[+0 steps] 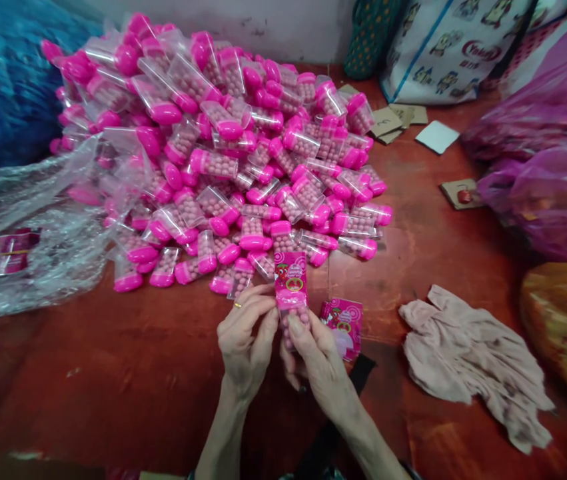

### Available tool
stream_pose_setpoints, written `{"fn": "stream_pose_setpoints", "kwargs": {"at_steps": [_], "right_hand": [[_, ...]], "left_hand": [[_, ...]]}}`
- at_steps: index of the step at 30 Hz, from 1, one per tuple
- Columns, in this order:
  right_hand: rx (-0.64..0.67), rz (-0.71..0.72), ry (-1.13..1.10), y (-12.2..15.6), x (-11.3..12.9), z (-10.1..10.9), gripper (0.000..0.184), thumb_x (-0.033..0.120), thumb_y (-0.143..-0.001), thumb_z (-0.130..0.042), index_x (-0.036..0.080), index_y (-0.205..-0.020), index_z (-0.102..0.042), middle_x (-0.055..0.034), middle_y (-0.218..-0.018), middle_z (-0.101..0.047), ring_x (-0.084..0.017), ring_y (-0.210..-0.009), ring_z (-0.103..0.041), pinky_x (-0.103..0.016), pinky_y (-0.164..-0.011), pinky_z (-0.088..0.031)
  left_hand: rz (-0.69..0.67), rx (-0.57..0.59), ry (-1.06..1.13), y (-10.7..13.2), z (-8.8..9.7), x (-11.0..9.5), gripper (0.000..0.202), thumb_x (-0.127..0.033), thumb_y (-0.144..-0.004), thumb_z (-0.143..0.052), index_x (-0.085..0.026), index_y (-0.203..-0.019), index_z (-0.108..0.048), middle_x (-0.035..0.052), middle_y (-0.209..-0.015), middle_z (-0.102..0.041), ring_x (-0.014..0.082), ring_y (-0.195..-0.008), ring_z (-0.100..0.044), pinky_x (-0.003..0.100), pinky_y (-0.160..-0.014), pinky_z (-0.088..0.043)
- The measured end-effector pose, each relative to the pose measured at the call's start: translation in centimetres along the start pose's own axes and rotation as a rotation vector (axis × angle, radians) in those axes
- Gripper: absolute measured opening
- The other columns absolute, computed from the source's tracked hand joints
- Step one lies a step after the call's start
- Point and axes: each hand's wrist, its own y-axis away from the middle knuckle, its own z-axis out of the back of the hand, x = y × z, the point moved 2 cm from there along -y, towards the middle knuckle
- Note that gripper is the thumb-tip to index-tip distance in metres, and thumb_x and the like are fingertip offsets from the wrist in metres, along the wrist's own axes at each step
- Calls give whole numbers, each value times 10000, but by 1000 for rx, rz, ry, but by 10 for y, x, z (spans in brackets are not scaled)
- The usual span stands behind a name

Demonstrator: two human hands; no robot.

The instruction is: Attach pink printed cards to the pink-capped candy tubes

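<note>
Both my hands hold one clear candy tube (pixel 290 287) upright over the red floor, with a pink printed label wrapped on its upper part. My left hand (pixel 246 340), a ring on one finger, pinches the tube's left side. My right hand (pixel 316 357) grips its lower end, thumb pressed on the front. Just right of my right hand lies a small stack of pink labels (pixel 346 323). Beyond my hands rises a big pile of clear tubes with pink caps (pixel 223 153), filled with pink candy balls.
A crumpled clear plastic bag (pixel 28 233) lies at left, with blue sheeting (pixel 3 80) behind it. A beige cloth (pixel 473 360) lies at right. Pink plastic bags (pixel 548 160), printed bags (pixel 453 47) and cardboard scraps (pixel 398 120) stand at the back right.
</note>
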Motion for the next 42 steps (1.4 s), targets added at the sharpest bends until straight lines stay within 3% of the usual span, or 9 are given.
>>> {"fn": "stream_pose_setpoints", "kwargs": {"at_steps": [3, 7, 11, 14, 19, 23, 32, 38, 42], "right_hand": [[4, -2, -45, -1, 1, 1, 219, 392, -901, -406, 201, -800, -436, 82, -518, -396, -47, -377, -303, -151, -325, -251], [-33, 11, -2, 0, 4, 3, 228, 403, -903, -392, 211, -787, -435, 80, -525, -385, -62, -385, -308, -165, -331, -264], [-199, 137, 351, 6, 11, 6, 196, 361, -902, -407, 211, -851, -523, 35, -629, -485, -100, -524, -456, -206, -482, -364], [-244, 267, 620, 10, 15, 11, 209, 323, -901, -402, 209, -902, -578, 1, -677, -553, -137, -581, -501, -251, -561, -379], [-469, 496, 709, 9, 25, 27, 141, 281, -829, -550, 204, -933, -606, -44, -877, -560, -179, -792, -534, -282, -665, -415], [-437, 390, 499, 4, 25, 26, 96, 256, -812, -580, 202, -767, -645, -19, -857, -531, -131, -701, -521, -236, -569, -418], [-495, 342, 386, 1, 5, 13, 95, 266, -788, -609, 184, -758, -646, -20, -789, -556, -135, -689, -522, -234, -585, -439], [-374, 181, 18, -3, 10, 23, 160, 305, -738, -662, 196, -854, -648, -3, -730, -621, -127, -582, -557, -251, -549, -478], [-461, 141, -101, -3, 8, 30, 153, 302, -700, -697, 167, -736, -636, 16, -597, -610, -107, -491, -526, -220, -465, -444]], "left_hand": [[18, 26, 65, -1, 0, -1, 180, -77, -748, -563, -193, -845, -659, 36, -873, -673, 215, -940, -594, 389, -899, -419], [275, 98, 328, 2, -6, -3, 157, -177, -798, -539, -185, -877, -674, 52, -930, -677, 209, -934, -602, 339, -851, -448], [686, 232, 729, 9, -19, -7, 197, -245, -813, -531, -168, -970, -622, 36, -802, -674, 117, -540, -579, 232, -500, -457], [820, 164, 913, 9, -24, -12, 114, -221, -806, -539, -149, -872, -598, 36, -768, -659, 107, -557, -568, 210, -509, -439], [829, 155, 914, 8, -24, -15, 88, -231, -828, -512, -159, -861, -550, 31, -748, -643, 116, -632, -588, 214, -571, -466], [799, 276, 885, 12, -27, -20, 95, -242, -841, -487, -160, -854, -533, 12, -671, -606, 112, -553, -565, 198, -468, -449], [797, 53, 752, 17, -30, -19, 102, -269, -827, -513, -168, -829, -533, -45, -599, -533, 64, -448, -477, 166, -439, -417], [712, 292, 590, 6, -23, -28, 125, -281, -835, -497, -166, -843, -544, -43, -565, -513, 68, -420, -440, 169, -380, -358], [717, 449, 565, 7, -23, -29, 152, -240, -796, -555, -158, -924, -565, -23, -597, -555, 89, -482, -496, 187, -444, -405]]}}
